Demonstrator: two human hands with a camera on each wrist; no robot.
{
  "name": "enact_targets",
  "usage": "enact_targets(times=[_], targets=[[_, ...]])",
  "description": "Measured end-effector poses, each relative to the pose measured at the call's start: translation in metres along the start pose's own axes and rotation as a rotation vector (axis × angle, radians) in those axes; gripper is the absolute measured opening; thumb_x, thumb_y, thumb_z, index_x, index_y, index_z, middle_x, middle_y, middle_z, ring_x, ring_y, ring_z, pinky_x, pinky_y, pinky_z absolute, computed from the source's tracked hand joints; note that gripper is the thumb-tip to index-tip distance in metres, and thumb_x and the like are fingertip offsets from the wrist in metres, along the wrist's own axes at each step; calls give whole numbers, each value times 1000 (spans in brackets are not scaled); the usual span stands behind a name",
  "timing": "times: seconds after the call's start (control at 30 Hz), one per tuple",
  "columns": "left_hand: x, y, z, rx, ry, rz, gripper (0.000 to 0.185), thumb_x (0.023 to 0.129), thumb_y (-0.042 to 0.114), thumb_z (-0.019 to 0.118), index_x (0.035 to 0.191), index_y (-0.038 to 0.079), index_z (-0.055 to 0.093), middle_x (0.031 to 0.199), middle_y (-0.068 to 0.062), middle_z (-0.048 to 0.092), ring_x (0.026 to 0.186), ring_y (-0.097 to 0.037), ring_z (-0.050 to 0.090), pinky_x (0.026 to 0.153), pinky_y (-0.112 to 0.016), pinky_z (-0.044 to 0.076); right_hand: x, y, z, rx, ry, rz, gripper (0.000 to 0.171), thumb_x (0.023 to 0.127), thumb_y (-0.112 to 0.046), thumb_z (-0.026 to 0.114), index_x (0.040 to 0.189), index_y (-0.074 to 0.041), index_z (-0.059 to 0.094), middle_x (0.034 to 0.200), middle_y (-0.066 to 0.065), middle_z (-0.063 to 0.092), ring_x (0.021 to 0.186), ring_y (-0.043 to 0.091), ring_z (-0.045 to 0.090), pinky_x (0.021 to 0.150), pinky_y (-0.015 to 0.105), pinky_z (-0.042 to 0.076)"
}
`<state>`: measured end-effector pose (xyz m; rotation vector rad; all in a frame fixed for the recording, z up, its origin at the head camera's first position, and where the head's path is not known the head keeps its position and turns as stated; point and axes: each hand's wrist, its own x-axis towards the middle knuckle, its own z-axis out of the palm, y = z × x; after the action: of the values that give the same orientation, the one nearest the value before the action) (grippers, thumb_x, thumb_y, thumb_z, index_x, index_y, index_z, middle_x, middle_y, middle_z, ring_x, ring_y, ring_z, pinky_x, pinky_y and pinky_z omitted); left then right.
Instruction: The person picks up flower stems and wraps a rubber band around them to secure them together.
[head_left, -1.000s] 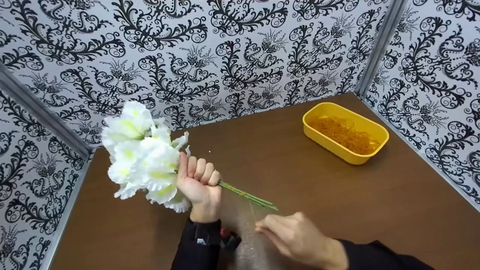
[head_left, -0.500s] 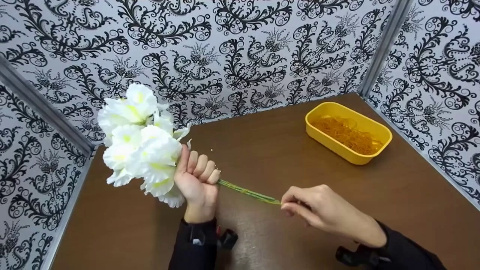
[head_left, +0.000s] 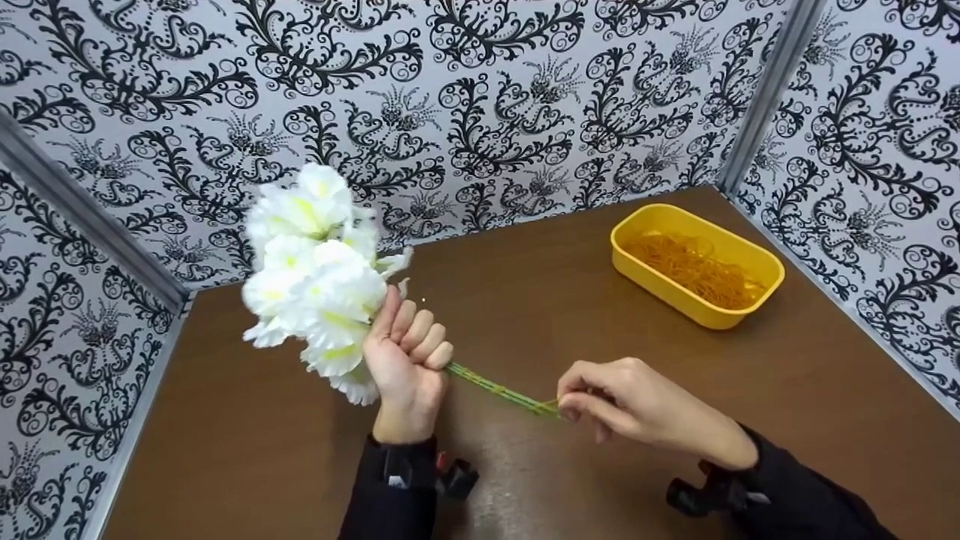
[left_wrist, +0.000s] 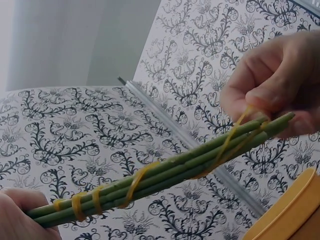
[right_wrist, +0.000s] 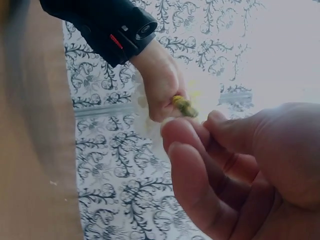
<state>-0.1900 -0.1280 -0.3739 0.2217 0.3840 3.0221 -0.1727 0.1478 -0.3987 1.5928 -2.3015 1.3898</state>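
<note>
Stems (left_wrist: 165, 170) now reached by right hand (head_left: 637, 405), which pinches a rubber band (left_wrist: 235, 137) at their tips; a second ago it hung lower. Left hand (head_left: 405, 360) grips bouquet (head_left: 319, 262) above desk (head_left: 600, 360). Binding under way.

text: none legible | labels – none | wallpaper (head_left: 480, 97) – ornament only

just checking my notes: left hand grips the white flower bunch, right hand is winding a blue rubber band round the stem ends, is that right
Not quite: the rubber band is yellow-orange, not blue, as the left wrist view shows. The rest holds: the left hand grips the white flower bunch, and the right hand works the band round the green stems at their ends.
</note>
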Motion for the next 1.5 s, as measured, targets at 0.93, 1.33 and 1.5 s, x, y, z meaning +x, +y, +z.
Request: enact_targets(times=[0.93, 1.33, 1.5], targets=[[5, -29, -6, -87, 124, -41, 53, 110, 26, 41, 59, 15, 33, 52, 9, 19, 44, -4, 12, 40, -18, 11, 4, 6, 28, 399, 20, 228, 16, 105, -6, 54, 117, -10, 64, 75, 12, 65, 49, 20, 63, 40, 42, 53], [8, -35, -10, 111, 107, -151, 32, 109, 25, 43, 78, 16, 40, 63, 8, 24, 48, -4, 21, 44, -16, 21, 4, 13, 31, 141, 0, 129, 13, 104, -9, 58, 109, -12, 69, 75, -2, 64, 58, 0, 51, 47, 19, 45], [11, -39, -14, 236, 78, -237, 25, 109, 24, 45, 86, 15, 44, 69, 6, 29, 52, -5, 25, 47, -16, 25, 3, 17, 42, 109, -37, 117, 7, 102, -14, 64, 106, -13, 69, 73, -5, 65, 60, -7, 49, 46, 17, 44]])
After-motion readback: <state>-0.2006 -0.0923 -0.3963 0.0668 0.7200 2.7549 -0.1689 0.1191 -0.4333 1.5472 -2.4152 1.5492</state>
